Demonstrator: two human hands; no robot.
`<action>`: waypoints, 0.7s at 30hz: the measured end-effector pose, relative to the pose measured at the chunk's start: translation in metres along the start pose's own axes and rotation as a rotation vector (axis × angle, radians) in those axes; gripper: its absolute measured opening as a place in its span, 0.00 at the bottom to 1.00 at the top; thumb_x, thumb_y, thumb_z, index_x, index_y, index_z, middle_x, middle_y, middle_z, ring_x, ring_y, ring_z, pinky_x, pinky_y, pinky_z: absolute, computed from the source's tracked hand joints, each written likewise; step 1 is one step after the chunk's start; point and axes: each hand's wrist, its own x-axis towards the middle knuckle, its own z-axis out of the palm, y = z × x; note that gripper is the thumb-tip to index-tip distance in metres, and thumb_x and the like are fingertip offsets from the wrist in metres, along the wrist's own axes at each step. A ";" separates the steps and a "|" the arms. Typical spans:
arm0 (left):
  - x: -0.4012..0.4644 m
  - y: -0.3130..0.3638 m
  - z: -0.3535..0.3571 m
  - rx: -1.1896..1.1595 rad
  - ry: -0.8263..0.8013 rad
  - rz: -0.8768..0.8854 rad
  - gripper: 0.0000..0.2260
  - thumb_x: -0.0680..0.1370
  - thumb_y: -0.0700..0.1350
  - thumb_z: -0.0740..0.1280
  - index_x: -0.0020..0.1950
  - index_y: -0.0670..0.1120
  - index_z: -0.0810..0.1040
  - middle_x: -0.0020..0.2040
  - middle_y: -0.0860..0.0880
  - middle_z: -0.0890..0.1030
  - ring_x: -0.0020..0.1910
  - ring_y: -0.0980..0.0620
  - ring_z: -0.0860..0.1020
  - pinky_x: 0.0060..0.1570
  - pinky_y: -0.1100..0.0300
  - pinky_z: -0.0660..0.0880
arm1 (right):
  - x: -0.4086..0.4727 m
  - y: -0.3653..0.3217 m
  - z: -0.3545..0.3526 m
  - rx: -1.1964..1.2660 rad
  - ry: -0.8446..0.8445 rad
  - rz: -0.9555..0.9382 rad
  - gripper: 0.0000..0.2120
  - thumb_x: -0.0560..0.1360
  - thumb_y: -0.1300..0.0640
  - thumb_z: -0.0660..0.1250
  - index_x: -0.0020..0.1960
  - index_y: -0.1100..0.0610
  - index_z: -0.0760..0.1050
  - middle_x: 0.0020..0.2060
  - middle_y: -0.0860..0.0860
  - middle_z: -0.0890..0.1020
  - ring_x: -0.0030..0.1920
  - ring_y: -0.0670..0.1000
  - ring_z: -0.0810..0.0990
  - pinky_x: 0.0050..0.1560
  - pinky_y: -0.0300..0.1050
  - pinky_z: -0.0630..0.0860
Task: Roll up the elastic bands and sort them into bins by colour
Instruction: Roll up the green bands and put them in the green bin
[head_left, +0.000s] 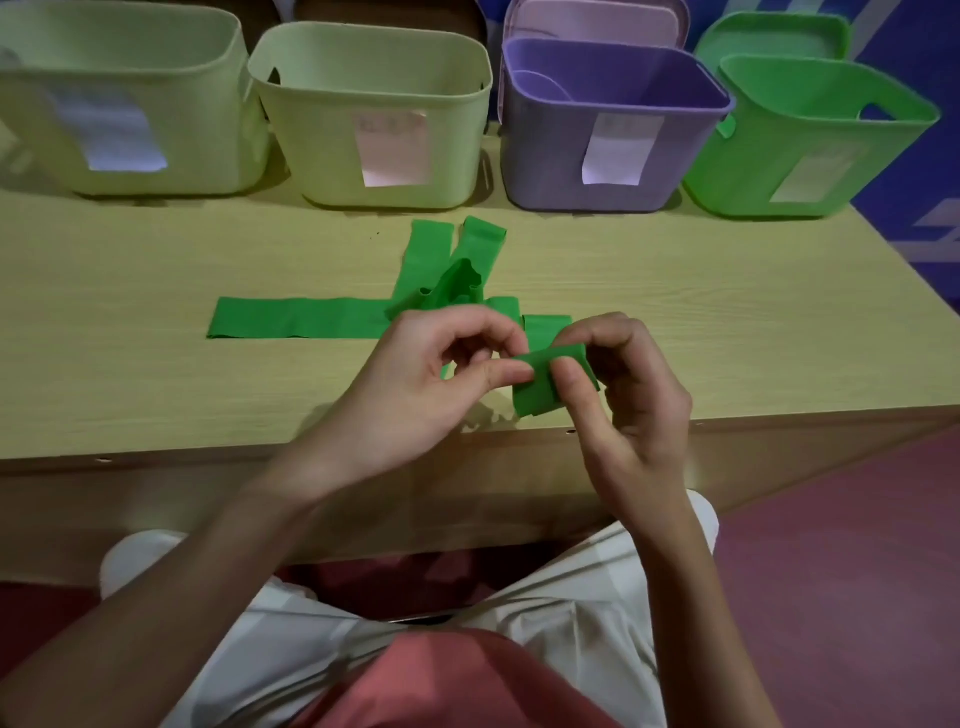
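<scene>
A green elastic band (545, 382) is held just right of the frame's centre, above the near edge of the worktop (156, 364), and is being rolled. It is pinched from both sides: the left hand (415, 395) grips its left edge between thumb and forefinger, while the right hand (631, 395) is curled round the partly formed roll, the thumb pressed on its front face. This two-sided grip is probably needed because the springy material would otherwise uncoil.

Just above the hands, more green bands (296, 318) are left unrolled on the worktop: one strip is laid flat toward the left, and others are crossed and crumpled in a loose heap (457, 280) near the middle, within easy reach for the next pick.

Along the top of the frame four bins are lined up with paper labels faced toward the person, so that colours can be matched: two pale green bins (119, 156) (374, 171) at the left, a purple bin (561, 176) right of centre, and a bright green bin (753, 176) at the upper right. By colour, the last one is judged to be the roll's destination.
</scene>
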 end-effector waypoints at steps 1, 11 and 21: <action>-0.001 0.001 -0.001 0.004 0.000 0.003 0.02 0.72 0.43 0.70 0.44 0.48 0.80 0.39 0.45 0.79 0.38 0.45 0.76 0.42 0.53 0.74 | 0.001 -0.001 0.000 0.004 0.004 -0.008 0.03 0.77 0.61 0.64 0.49 0.54 0.72 0.41 0.47 0.76 0.41 0.45 0.74 0.43 0.41 0.71; -0.009 0.010 -0.009 -0.045 -0.001 0.011 0.05 0.74 0.41 0.68 0.47 0.50 0.81 0.42 0.56 0.82 0.43 0.62 0.79 0.45 0.70 0.73 | -0.003 -0.005 0.009 -0.059 0.068 0.022 0.02 0.76 0.56 0.63 0.48 0.51 0.70 0.36 0.42 0.75 0.36 0.39 0.75 0.38 0.29 0.70; -0.007 0.022 -0.012 -0.164 0.004 -0.041 0.03 0.73 0.44 0.67 0.45 0.50 0.80 0.36 0.57 0.81 0.36 0.65 0.76 0.38 0.73 0.70 | -0.004 -0.022 0.013 0.133 0.092 0.041 0.11 0.78 0.59 0.61 0.58 0.59 0.73 0.37 0.38 0.79 0.33 0.35 0.76 0.36 0.25 0.69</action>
